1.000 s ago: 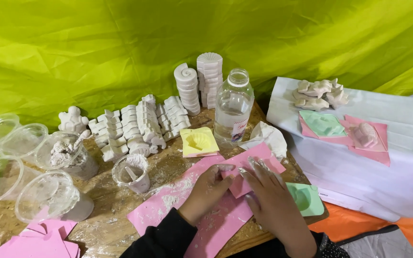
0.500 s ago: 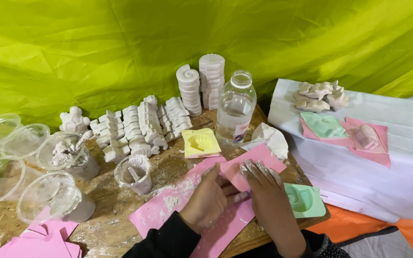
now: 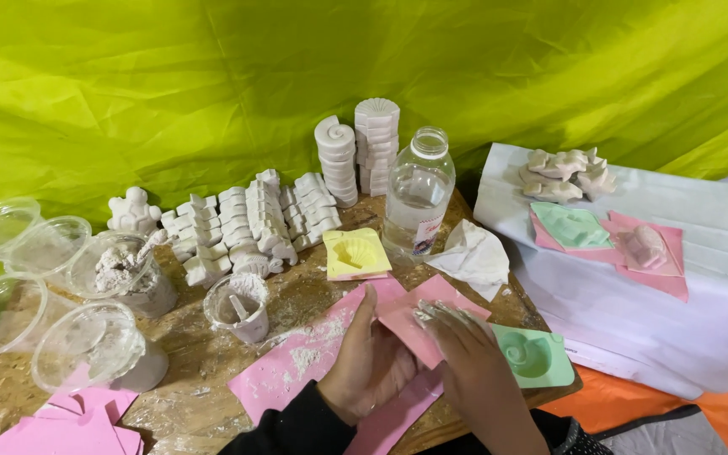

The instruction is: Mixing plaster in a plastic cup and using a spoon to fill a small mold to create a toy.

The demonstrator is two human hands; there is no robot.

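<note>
Left hand (image 3: 370,364) cupped, thumb up; right hand (image 3: 465,358) flat, fingers (image 3: 431,315) dusty.

Bright, even daylight filtered through the green backdrop (image 3: 212,76); soft shadows, sharp focus, mild edge distortion.

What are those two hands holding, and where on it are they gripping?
A small pink mould. The left hand grips its left edge, thumb up along the side; the right hand lies over its right part, dusty fingers on top. Whether it is lifted off the table cannot be told.

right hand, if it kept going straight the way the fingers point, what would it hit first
The right hand points up and left over the pink mould it presses. Beyond that, probably the yellow shell mould, though depth is hard to judge.
</note>
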